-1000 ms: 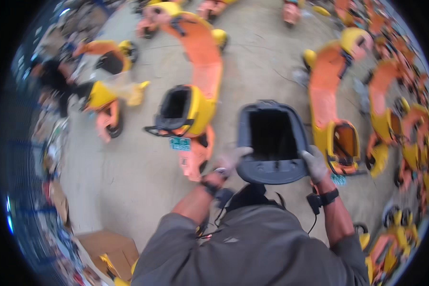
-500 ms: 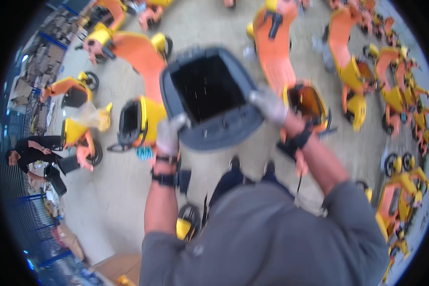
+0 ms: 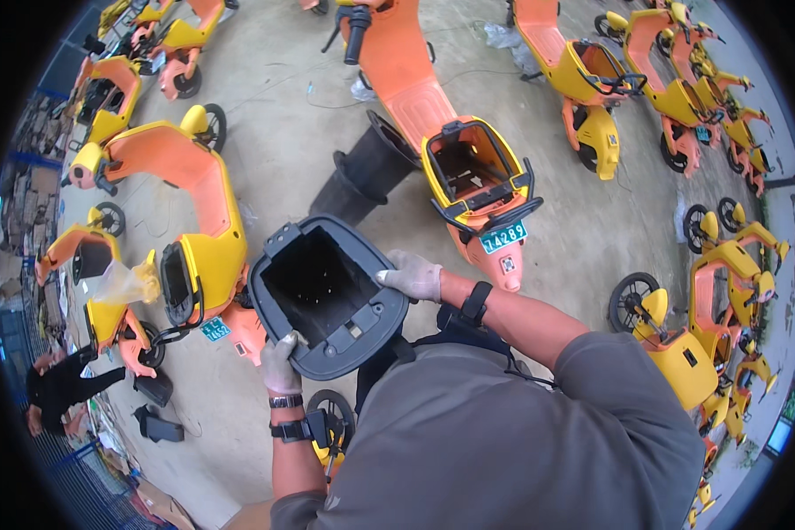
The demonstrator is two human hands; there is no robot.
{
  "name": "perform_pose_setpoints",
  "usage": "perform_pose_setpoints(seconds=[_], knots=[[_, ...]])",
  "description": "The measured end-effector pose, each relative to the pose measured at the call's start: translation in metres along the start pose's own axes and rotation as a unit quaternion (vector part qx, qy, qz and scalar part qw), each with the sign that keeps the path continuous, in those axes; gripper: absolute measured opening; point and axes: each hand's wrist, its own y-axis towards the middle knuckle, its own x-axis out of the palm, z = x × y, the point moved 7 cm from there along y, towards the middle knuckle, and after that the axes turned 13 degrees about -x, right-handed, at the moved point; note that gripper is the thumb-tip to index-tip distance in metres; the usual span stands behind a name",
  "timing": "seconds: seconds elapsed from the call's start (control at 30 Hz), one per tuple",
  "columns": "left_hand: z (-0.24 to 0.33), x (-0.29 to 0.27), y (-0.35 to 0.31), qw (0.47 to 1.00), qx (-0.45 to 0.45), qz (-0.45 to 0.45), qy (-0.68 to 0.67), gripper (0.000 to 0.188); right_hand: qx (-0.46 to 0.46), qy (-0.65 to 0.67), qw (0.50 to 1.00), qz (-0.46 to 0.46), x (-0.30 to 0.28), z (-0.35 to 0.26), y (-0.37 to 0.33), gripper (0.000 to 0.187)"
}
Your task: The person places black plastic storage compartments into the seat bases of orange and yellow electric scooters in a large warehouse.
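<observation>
A dark grey plastic under-seat storage bucket (image 3: 373,334) is held in front of my body, its open top facing up and its inside black with a few pale specks. My left hand (image 3: 283,364), in a pale glove, is closed on the near left rim with the thumb over the edge. On the right rim, my gloved right hand (image 3: 412,276) grips with its fingers partly hidden. Beyond the bucket, a yellow and orange scooter (image 3: 411,97) has an open bay (image 3: 473,163) where the seat would be.
Black tub-shaped bins (image 3: 353,177) lie tilted beside that scooter. To the left stands another scooter (image 3: 208,265) with a dark opening. Rows of scooters (image 3: 680,97) line the right side. At the far left, a person in black (image 3: 62,389) bends near dark parts on the floor.
The bucket has come down and left, nearer my body, with both hands still on it. The scooters have shifted in view as my head turned. The person at left now bends lower.
</observation>
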Motion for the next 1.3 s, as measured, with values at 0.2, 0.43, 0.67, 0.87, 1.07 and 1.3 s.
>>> perform_pose_setpoints(seconds=[0.2, 0.43, 0.67, 0.87, 1.07, 1.3], knots=[[0.002, 0.025, 0.006, 0.998, -0.016, -0.053, 0.027, 0.017, 0.017, 0.021, 0.998, 0.055, -0.016, 0.025, -0.019, 0.033], [0.056, 0.126, 0.014, 0.93, 0.093, -0.247, 0.255, 0.029, -0.033, -0.057, 0.948, 0.311, -0.112, -0.011, -0.08, 0.041], [0.043, 0.198, 0.104, 0.879, 0.078, -0.301, 0.362, 0.029, -0.112, 0.16, 0.831, 0.52, -0.183, -0.025, -0.206, 0.03], [0.02, 0.235, 0.178, 0.841, 0.11, -0.143, 0.51, 0.03, -0.173, 0.261, 0.726, 0.613, -0.245, 0.002, -0.271, 0.028], [-0.006, 0.305, 0.205, 0.72, 0.246, -0.083, 0.643, 0.037, -0.137, 0.201, 0.757, 0.607, -0.286, 0.016, -0.282, 0.03], [-0.043, 0.427, 0.213, 0.552, 0.325, -0.159, 0.752, 0.024, -0.043, 0.168, 0.781, 0.6, -0.307, 0.014, -0.273, 0.03]])
